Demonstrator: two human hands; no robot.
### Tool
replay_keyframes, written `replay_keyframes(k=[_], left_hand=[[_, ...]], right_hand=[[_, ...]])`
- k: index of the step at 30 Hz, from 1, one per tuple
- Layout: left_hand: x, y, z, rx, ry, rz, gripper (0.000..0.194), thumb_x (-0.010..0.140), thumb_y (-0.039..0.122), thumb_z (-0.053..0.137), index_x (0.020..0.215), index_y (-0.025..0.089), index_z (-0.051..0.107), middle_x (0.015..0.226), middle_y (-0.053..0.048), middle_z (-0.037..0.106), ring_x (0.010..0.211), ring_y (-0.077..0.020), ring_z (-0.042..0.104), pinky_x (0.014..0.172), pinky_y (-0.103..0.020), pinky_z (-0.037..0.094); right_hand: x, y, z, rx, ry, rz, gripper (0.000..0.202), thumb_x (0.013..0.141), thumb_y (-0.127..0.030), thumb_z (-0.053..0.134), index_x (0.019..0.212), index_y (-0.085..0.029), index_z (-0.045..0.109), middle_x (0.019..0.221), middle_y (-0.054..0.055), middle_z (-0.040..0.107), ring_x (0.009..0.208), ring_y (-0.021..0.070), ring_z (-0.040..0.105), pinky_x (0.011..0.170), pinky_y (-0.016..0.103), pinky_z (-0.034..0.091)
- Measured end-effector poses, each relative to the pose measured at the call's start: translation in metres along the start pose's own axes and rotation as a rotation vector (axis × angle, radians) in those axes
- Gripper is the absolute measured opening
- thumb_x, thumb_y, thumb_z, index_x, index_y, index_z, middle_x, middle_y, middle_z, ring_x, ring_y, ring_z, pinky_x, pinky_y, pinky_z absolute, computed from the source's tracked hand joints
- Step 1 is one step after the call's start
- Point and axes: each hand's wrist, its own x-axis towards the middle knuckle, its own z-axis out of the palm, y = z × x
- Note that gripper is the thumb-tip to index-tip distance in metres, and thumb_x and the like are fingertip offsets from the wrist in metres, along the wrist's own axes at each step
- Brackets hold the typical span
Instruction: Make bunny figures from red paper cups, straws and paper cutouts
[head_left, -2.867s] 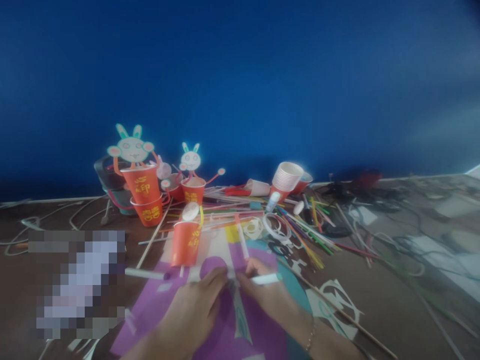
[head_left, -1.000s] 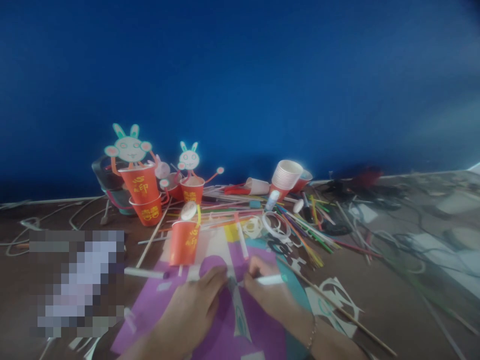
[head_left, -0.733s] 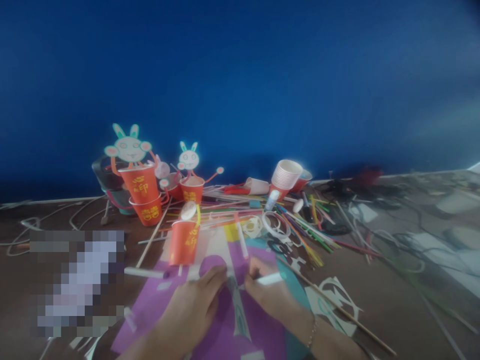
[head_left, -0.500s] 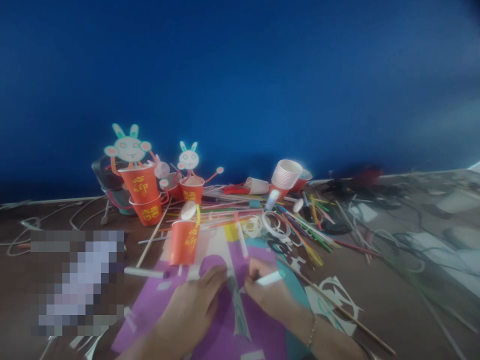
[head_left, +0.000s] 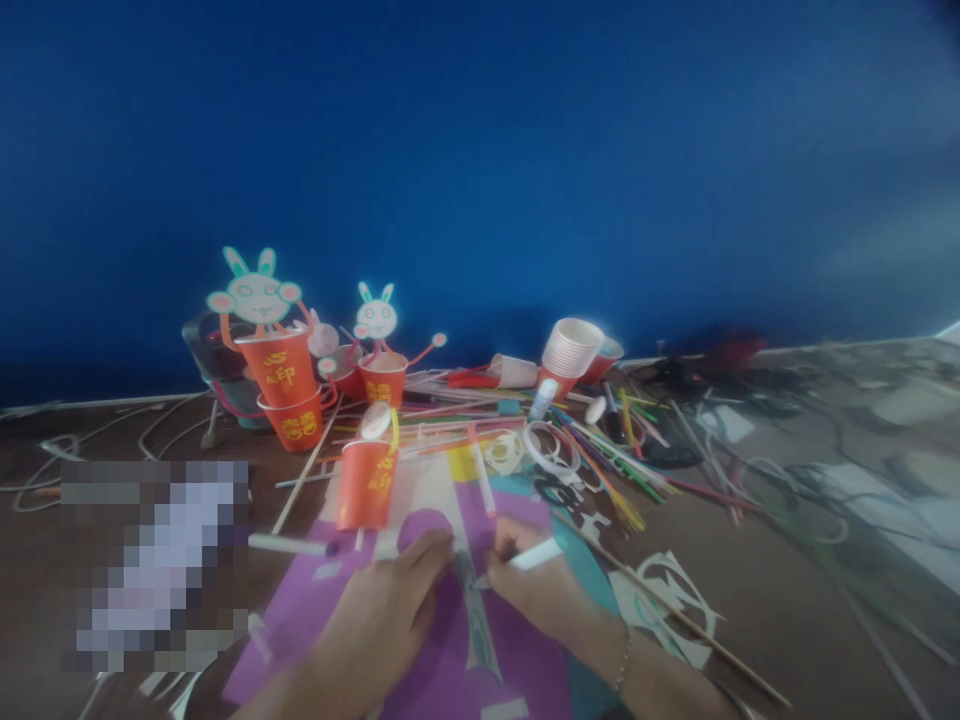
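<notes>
My right hand is closed around a white marker pen, its tip reaching the paper cutout. This narrow white cutout has teal ear-like outlines and lies on purple paper. My left hand has its fingers drawn together, pressing on the upper left edge of the cutout; the exact fingertip contact is blurred. Just beyond my left hand stands a red paper cup with yellow lettering and a white disc on top. Another marker with a purple end lies left of my left hand.
Red cups with paper rabbits stand at the back left. Behind the purple sheet are a stack of cups, a tape roll and many coloured sticks. Right of my hand lie a wooden stick and paper scraps.
The marker and my right fingers have shifted slightly to the left, and the pen tip now shows against the cutout. My left hand stays in place.
</notes>
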Motion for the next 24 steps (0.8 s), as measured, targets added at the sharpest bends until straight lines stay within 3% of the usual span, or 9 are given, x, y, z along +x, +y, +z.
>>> replay_keyframes(k=[24], left_hand=[[0.0,0.003,-0.001,-0.004,-0.007,-0.003,0.054,0.081,0.005,0.038,0.13,0.026,0.049,0.137,-0.003,0.055,0.105,-0.0219,0.066,0.093,-0.038,0.052]], right_hand=[[0.0,-0.01,-0.006,0.127,-0.073,0.012,0.02,0.072,-0.026,0.05,0.06,-0.023,0.035,0.053,-0.007,0.034,0.052,0.0109,0.031,0.045,0.022,0.026]])
